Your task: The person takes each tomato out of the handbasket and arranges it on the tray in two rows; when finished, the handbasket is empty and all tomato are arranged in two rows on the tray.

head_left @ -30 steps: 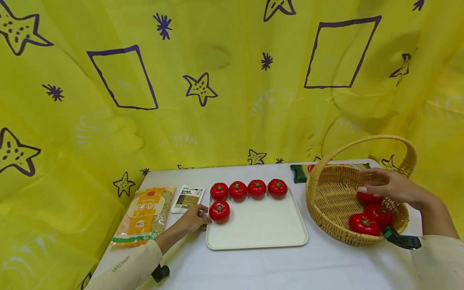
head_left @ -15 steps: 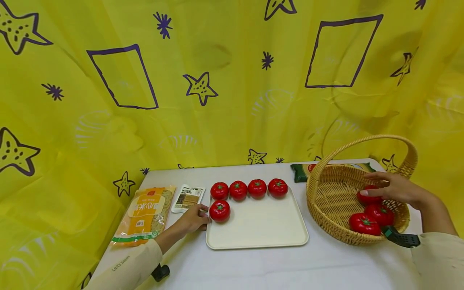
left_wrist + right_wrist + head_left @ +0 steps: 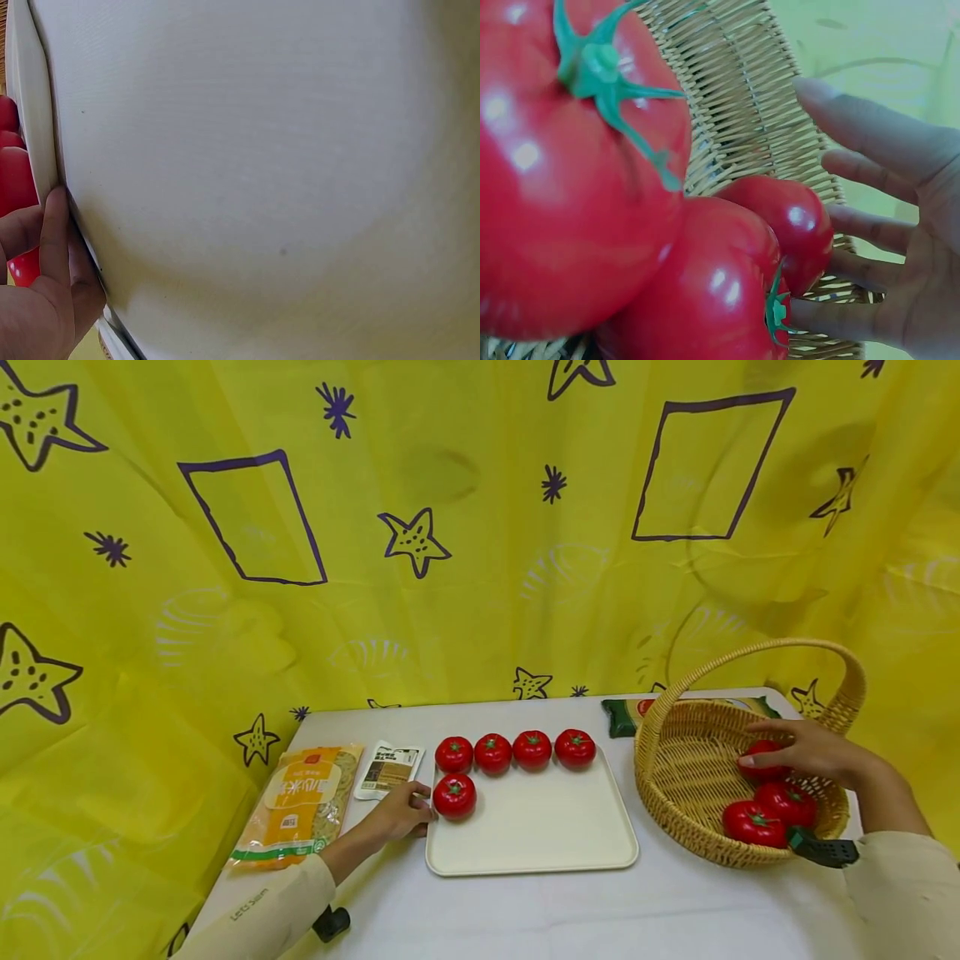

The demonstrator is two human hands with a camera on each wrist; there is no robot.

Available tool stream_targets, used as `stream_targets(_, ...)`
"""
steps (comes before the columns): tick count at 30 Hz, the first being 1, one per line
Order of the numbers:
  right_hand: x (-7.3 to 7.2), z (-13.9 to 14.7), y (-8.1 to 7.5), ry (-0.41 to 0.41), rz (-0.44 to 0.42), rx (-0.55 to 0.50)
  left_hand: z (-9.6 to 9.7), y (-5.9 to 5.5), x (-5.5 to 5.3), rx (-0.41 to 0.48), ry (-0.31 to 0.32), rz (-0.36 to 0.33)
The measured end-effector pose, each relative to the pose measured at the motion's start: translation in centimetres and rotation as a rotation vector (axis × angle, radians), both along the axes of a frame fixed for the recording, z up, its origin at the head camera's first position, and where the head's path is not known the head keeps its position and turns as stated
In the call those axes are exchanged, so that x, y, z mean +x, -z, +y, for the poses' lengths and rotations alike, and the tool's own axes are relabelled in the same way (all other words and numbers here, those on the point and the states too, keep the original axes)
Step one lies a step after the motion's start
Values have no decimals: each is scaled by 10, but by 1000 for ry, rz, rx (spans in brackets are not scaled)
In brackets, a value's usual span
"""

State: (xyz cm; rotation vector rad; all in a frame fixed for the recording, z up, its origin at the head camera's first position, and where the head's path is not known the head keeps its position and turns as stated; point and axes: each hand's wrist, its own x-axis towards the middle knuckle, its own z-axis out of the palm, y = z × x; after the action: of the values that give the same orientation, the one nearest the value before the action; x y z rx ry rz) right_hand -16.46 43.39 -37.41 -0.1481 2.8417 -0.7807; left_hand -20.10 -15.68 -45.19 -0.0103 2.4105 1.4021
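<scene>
My left hand [image 3: 403, 814] holds the left edge of a cream tray [image 3: 540, 839]; in the left wrist view its fingertips meet the rim. Several red tomatoes stand on the tray: a row along the back and one tomato [image 3: 454, 797] in front at the left. At the right, my right hand [image 3: 817, 750] reaches into a wicker basket [image 3: 678, 814] over the rearmost tomato [image 3: 763, 760]. The right wrist view shows its fingers spread, with fingertips at the side of that tomato [image 3: 784, 225] and the thumb apart. Two other tomatoes [image 3: 753, 823] lie nearer in the basket.
An orange food bag [image 3: 300, 802] and a small white packet [image 3: 390, 770] lie left of the tray. A green package [image 3: 621, 718] sits behind the basket, whose tall handle [image 3: 757, 647] arches over it. A yellow patterned curtain [image 3: 480, 610] hangs behind the white table [image 3: 525, 914].
My right hand has shifted slightly over the rearmost tomato in the basket, and more of that tomato shows. The left hand, tray and its tomatoes stay put.
</scene>
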Motion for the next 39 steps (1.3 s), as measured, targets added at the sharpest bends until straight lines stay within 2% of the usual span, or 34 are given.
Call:
stream_targets(5, -5, -2, 2, -1, 14, 50, -1, 1, 1, -1, 4, 3)
stream_targets(10, -10, 1, 7, -10, -52, 55, 0, 2, 2, 11, 6, 7)
stream_targets(20, -11, 3, 8, 2, -139, -43, -1, 0, 2, 6, 23, 3)
stream_targets(28, -13, 7, 8, -26, -154, -75, -1, 0, 0, -3, 21, 6)
stream_targets(39, -11, 9, 9, -21, -185, -132, 0, 2, 0, 8, 13, 4)
